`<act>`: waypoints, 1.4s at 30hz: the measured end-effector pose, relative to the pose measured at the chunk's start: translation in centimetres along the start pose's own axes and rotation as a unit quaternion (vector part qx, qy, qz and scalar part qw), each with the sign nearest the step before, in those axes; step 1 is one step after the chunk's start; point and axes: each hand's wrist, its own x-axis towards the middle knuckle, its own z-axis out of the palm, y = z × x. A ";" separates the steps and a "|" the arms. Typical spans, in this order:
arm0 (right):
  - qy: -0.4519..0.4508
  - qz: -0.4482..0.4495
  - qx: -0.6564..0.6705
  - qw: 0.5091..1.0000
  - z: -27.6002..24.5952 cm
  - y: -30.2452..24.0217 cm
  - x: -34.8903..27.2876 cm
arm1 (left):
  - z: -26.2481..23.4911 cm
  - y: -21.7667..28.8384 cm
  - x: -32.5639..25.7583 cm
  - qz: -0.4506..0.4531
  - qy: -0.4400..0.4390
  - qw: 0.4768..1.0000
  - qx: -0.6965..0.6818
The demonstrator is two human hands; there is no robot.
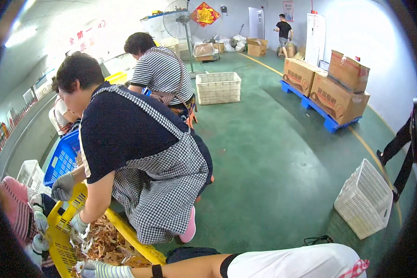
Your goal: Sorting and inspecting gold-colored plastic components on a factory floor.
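One striped-gloved right hand lies at the brown scraps in the nearest yellow crate; its opening and hold cannot be told. Two white crates stand right of that crate.

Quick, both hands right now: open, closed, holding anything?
Left hand: not in view, cannot be told.
Right hand: gloved, at the brown scraps in the yellow basket; open, closed or holding cannot be told.

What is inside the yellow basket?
The yellow basket holds a loose heap of brown and whitish scraps, with the wearer's gloved right hand at its lower end. The heap covers the bottom, so whatever lies underneath cannot be seen.
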 end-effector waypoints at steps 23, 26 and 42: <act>-0.178 -0.272 -0.408 0.853 8.2 7.7 2.0 | -1.1 -5.8 -16.1 0.023 0.482 0.708 -0.516; -0.159 0.125 0.025 0.979 7.6 7.9 0.8 | -1.0 -7.4 -15.4 0.093 0.528 0.790 -0.296; -0.003 0.172 0.237 0.956 4.3 6.2 0.9 | -1.4 -10.5 -12.7 0.047 0.628 0.725 -0.279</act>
